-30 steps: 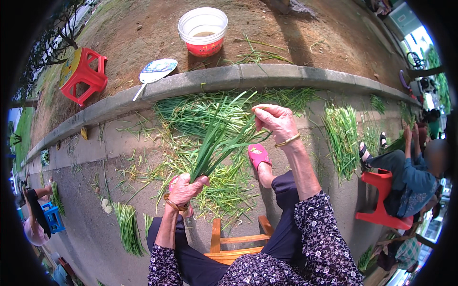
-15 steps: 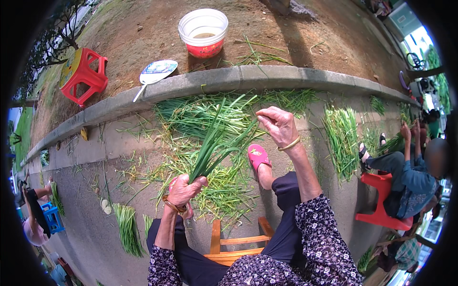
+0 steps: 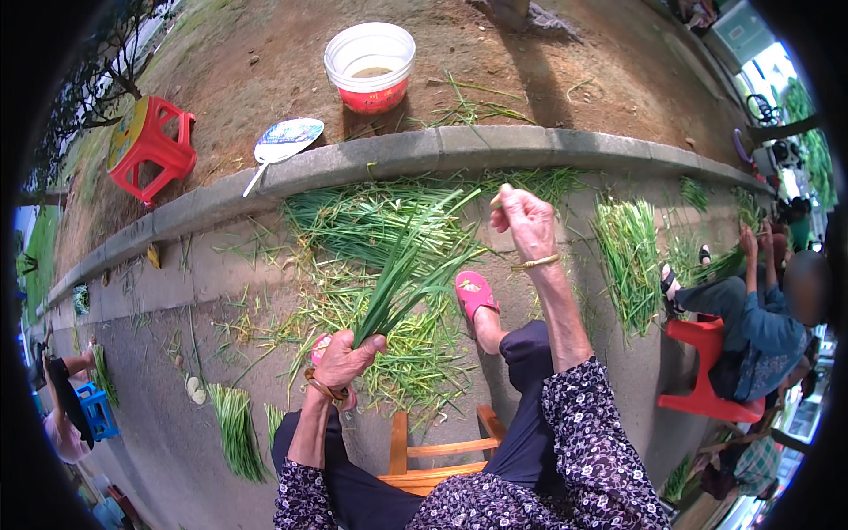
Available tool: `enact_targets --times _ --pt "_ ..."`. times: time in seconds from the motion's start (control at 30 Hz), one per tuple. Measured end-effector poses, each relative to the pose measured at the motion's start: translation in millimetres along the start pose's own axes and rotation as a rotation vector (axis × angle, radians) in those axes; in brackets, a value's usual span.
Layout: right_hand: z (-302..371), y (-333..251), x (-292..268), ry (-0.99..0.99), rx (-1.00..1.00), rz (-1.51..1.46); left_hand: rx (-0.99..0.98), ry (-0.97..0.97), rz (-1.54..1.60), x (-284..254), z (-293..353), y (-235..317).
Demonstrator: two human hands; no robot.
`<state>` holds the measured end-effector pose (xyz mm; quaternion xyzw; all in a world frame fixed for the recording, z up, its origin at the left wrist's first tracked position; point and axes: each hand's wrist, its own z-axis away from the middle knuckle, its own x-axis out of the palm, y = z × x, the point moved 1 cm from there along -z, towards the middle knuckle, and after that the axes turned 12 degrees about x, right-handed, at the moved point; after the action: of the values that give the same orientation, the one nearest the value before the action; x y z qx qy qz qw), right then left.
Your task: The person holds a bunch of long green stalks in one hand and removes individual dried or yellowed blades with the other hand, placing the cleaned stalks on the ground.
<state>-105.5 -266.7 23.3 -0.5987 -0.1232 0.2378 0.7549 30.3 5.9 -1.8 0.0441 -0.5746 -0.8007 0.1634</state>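
Observation:
My left hand (image 3: 344, 362) is closed around the lower ends of a bunch of garlic chives (image 3: 393, 287), whose long flat green leaves fan up and to the right. Apart from the bunch, to its upper right, my right hand (image 3: 527, 223) is raised with its fingertips pinched together. Whatever may be between those fingertips is too small to name. Beyond the bunch, a heap of garlic chives (image 3: 340, 214) lies on the pavement along the kerb. Loose yellow-green trimmings (image 3: 415, 358) are strewn between my feet, around the pink shoe (image 3: 476, 293).
A stone kerb (image 3: 495, 146) crosses ahead. Past it are a red-and-white bucket (image 3: 371, 75), a hand fan (image 3: 287, 137) and a red stool (image 3: 159, 150). Sorted bundles lie left (image 3: 237, 433) and right (image 3: 625, 265). A person (image 3: 760, 327) sits on a red chair (image 3: 707, 375) at right.
My right hand has lifted slightly up and to the right, away from the leaf tips. My left hand keeps its hold on the bunch, almost in place. The view has shifted a little.

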Motion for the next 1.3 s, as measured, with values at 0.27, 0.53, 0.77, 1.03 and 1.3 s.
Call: enact_targets --times 0.27,0.53,0.77,1.03,1.3 --pt "4 4 4 -0.414 0.124 -0.063 -0.029 -0.005 0.044 2 2 3" --pt "11 -15 10 -0.459 0.165 -0.315 -0.045 -0.039 0.023 1 1 1" --pt "6 -10 7 -0.339 0.033 -0.204 -0.037 -0.044 0.065 1 1 1" --pt "7 -10 12 -0.062 -0.347 0.201 -0.071 -0.078 0.064 1 1 2" --pt "11 -3 32 0.163 -0.266 0.132 -0.074 -0.085 0.025 1 3 6"
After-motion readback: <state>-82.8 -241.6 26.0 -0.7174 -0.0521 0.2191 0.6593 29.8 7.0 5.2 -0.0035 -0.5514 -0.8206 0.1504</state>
